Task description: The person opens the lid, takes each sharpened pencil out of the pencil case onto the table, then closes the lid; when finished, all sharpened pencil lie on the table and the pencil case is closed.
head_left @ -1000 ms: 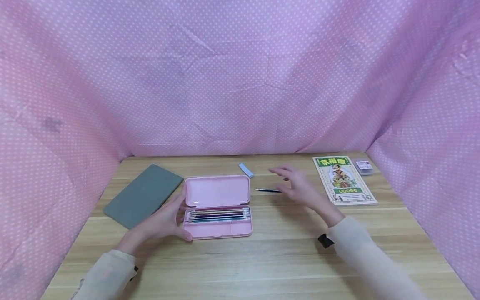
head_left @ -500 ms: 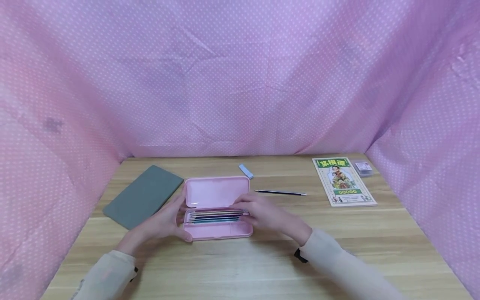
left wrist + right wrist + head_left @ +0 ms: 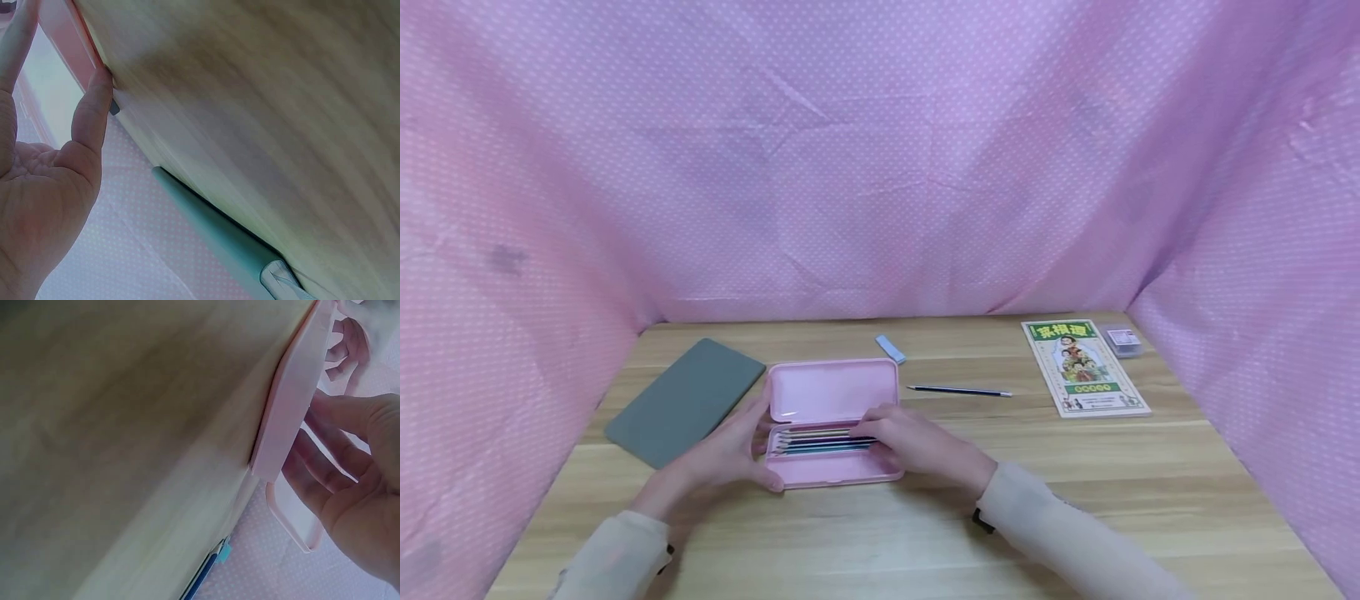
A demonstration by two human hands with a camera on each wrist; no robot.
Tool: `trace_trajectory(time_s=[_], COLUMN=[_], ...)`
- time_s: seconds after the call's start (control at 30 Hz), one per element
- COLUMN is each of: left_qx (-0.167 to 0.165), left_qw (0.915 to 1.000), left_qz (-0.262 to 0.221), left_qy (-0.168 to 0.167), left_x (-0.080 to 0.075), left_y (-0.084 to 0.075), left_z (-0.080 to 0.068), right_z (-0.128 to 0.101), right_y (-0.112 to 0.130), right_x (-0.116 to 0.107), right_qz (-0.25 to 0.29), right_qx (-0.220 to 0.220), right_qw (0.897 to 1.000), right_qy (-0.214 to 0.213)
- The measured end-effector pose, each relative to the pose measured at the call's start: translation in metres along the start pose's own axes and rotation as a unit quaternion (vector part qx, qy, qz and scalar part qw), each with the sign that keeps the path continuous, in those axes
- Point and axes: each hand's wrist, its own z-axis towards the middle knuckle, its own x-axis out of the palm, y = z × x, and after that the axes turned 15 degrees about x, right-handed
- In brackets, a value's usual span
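Observation:
A pink pencil case (image 3: 827, 472) lies with its lid (image 3: 833, 392) folded back. Several pencils (image 3: 820, 443) lie in its rear compartment. My left hand (image 3: 722, 454) holds the case's left end, thumb at the front corner and fingers toward the hinge side. In the left wrist view, fingers of that left hand (image 3: 47, 194) lie along the case's pink side. My right hand (image 3: 917, 442) reaches over the right end onto the pencils, covering their ends. From the right wrist view, the right hand (image 3: 356, 481) has its fingertips hidden behind the case wall (image 3: 287, 406).
A dark pencil (image 3: 960, 391) lies on the table right of the lid. Behind it sits a light blue strip-shaped item (image 3: 891, 349). A grey-green notebook (image 3: 685, 402) lies left, an illustrated book (image 3: 1084, 369) right, beside a small clear box (image 3: 1123, 342).
My right hand has left the dark pencil on the table and moved left and down to the pencils in the case. My left hand has stayed on the case.

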Motion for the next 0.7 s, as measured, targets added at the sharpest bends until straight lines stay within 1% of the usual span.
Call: trace_trajectory(time_s=[0.2, 0.43, 0.57, 0.7], left_qx=[-0.009, 0.006, -0.003, -0.004], left_qw=[0.9999, 0.9999, 0.9999, 0.9999], left_qz=[-0.005, -0.015, -0.014, -0.013], left_qy=[-0.002, 0.002, 0.004, 0.004], left_x=[0.0000, 0.0005, 0.0001, 0.0003], left_y=[0.0001, 0.0002, -0.0002, 0.0006], left_z=[-0.0004, 0.0011, 0.0007, 0.0011], right_z=[0.0055, 0.0062, 0.0056, 0.0061], right_y=[0.0041, 0.0054, 0.0061, 0.0059], right_x=[-0.0017, -0.0048, -0.0046, -0.0036], right_qz=[-0.003, 0.008, 0.013, 0.016], right_qx=[0.025, 0.039, 0.057, 0.069], right_qw=[1.000, 0.999, 0.998, 0.997], right_qy=[0.017, 0.013, 0.013, 0.016])
